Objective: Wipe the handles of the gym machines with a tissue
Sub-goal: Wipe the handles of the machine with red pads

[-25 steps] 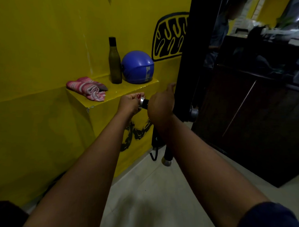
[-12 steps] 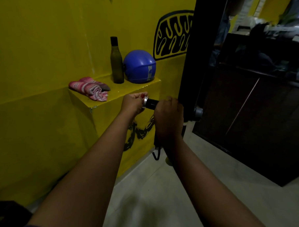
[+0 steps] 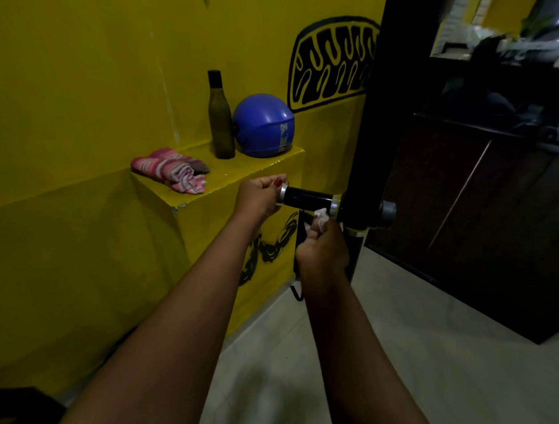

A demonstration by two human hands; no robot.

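A short black handle (image 3: 307,198) with silver rings at both ends sticks out leftward from a black machine post (image 3: 370,119). My left hand (image 3: 259,199) grips the handle's free left end. Just below the handle's right end, my right hand (image 3: 321,249) holds a crumpled white tissue (image 3: 321,215), and the tissue touches the underside of the handle near the inner silver ring.
A yellow ledge (image 3: 257,169) on the yellow wall carries a dark bottle (image 3: 221,119), a blue helmet (image 3: 264,126) and a folded pink striped cloth (image 3: 172,170). A dark wooden cabinet (image 3: 482,220) stands right of the post. Pale tiled floor (image 3: 296,373) lies below.
My right hand has come off the handle and dropped below it, so the black grip and the white tissue are in view. My left hand stays on the handle's end.
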